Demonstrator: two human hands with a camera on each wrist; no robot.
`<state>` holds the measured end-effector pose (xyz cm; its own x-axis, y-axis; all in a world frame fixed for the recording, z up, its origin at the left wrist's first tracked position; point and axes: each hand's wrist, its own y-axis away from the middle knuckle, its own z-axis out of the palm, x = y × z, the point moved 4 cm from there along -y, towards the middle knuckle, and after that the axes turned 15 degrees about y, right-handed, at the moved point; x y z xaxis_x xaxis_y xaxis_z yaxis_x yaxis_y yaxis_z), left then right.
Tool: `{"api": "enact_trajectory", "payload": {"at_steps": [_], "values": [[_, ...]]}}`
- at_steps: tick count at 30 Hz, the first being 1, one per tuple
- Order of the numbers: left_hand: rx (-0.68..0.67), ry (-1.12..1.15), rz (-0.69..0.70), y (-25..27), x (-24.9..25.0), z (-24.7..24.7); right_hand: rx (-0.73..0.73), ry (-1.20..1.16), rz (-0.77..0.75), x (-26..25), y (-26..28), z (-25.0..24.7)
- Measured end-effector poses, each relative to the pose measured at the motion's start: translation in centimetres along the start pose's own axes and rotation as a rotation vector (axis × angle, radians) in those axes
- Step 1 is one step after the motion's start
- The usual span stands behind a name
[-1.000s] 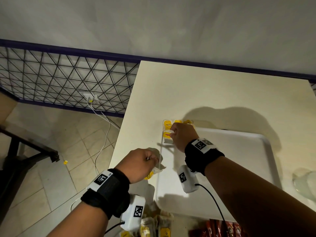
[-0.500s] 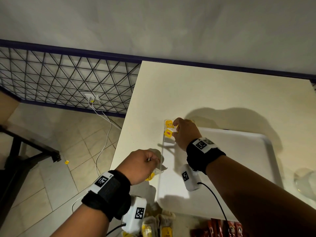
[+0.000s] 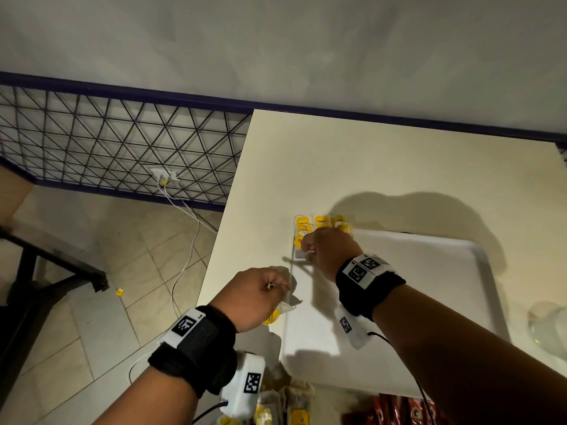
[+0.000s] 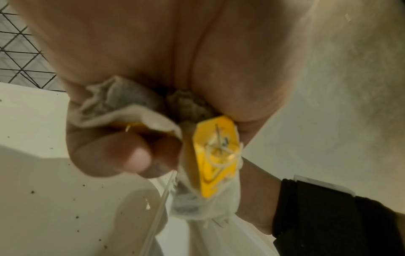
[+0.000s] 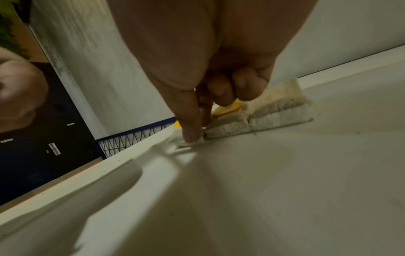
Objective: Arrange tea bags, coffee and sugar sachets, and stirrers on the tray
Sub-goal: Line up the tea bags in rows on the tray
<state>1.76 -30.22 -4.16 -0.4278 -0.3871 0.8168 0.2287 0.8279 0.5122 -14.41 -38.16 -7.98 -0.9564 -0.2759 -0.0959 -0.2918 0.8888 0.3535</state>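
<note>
head view shows a few tea bags [image 3: 320, 223] laid in the white tray's [image 3: 429, 280] far left corner, the right hand [image 3: 329, 251] pinching one down there; the left hand [image 3: 254, 297] clutches spare tea bags [image 4: 206, 155] beside it. red sachets [image 3: 395, 409] wait on the bench [image 3: 352, 167]; most remains.

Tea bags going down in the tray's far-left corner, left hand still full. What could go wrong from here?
1. The left hand grips several tea bags in one bunch; their tags and strings may tangle, so peeling off the next one might drag another out.
2. The right hand pinches a bag right beside the laid row in the tray corner; a nudge might knock that row crooked.
</note>
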Motion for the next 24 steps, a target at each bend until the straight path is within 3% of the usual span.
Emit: {"api": "enact_trajectory", "payload": {"at_steps": [9, 11, 14, 17, 20, 24], "values": [[0.005, 0.012, 0.031, 0.0, 0.2, 0.1, -0.009, -0.010, -0.017, 0.1, 0.2, 0.2], [0.092, 0.215, 0.012, 0.2, 0.2, -0.1, 0.033, -0.047, -0.019, 0.0, 1.0, -0.8], [0.234, 0.907, -0.080, 0.7, -0.1, -0.2, 0.195, -0.287, -0.073, -0.8, 3.1, -3.3], [0.160, 1.370, -0.190, 0.9, 0.0, 0.9, 0.128, -0.592, -0.151, -1.9, 6.0, -5.3], [0.057, 1.530, -0.219, 1.1, 0.6, 2.5, 0.073, -0.685, -0.242, -2.5, 8.0, -6.0], [0.000, 1.531, -0.207, 2.0, 1.7, 4.4, 0.199, -0.741, -0.263, -1.9, 9.5, -6.2]]}}
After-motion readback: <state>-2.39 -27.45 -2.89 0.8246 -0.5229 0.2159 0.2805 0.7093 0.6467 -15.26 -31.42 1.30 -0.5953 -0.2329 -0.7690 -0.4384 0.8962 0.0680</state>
